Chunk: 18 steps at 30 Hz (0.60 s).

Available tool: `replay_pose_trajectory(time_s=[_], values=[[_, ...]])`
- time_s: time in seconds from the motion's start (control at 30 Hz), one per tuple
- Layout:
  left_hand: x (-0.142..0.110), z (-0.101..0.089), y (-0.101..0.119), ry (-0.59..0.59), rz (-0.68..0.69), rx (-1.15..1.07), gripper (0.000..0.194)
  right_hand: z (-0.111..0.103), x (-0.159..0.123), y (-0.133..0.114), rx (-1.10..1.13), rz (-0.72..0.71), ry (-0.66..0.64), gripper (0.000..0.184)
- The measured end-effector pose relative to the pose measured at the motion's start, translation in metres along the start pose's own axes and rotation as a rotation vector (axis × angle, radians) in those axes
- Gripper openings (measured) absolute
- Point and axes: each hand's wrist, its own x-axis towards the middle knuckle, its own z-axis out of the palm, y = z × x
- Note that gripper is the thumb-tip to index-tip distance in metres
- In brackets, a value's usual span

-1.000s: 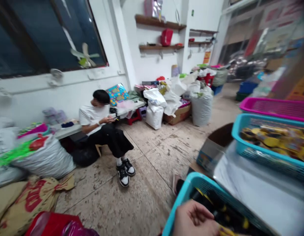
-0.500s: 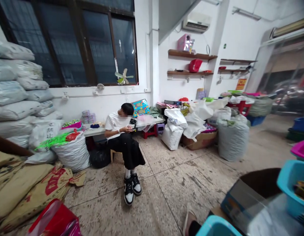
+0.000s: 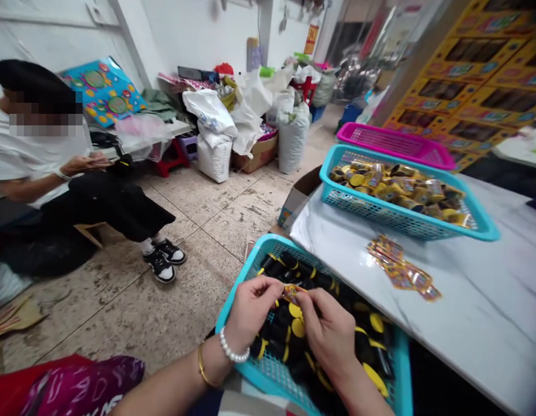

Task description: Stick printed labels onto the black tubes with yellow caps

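Note:
Over a blue plastic basket (image 3: 244,271), my left hand (image 3: 255,303) and my right hand (image 3: 328,326) pinch a small orange printed plastic sleeve (image 3: 292,293) between them, thumbs against fingers. Beneath them the basket holds many small black tubs with yellow lids (image 3: 296,328). To the right, several flat printed sleeves (image 3: 402,268) lie in a loose pile on a white marbled table (image 3: 480,300). A second blue basket (image 3: 410,222) behind that pile is filled with tubs in printed wrapping (image 3: 393,185).
A pink basket (image 3: 393,144) sits behind the far blue one, before stacked yellow boxes (image 3: 458,92). At the left a person in a white shirt (image 3: 37,156) sits handling something small. White sacks (image 3: 215,138) stand along the wall. A red and purple bag (image 3: 81,384) is at lower left.
The view has swung right and down. Both my hands, the sleeve between them and the table are now in sight. The seated person now appears at the left edge.

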Motion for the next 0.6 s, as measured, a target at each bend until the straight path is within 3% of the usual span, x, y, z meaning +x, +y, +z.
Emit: replay_pose_trajectory(time_s=[0.2, 0.47, 0.6], values=[[0.004, -0.001, 0.001, 0.005, -0.050, -0.041, 0.017, 0.003, 0.004, 0.003, 0.104, -0.111, -0.011, 0.005], [0.005, -0.002, 0.003, 0.045, 0.175, 0.161, 0.007, 0.002, 0.005, 0.004, 0.102, -0.054, -0.018, 0.008], [0.003, -0.003, -0.002, 0.091, 0.153, 0.198, 0.007, 0.012, -0.006, 0.026, 0.092, -0.148, -0.060, 0.011]])
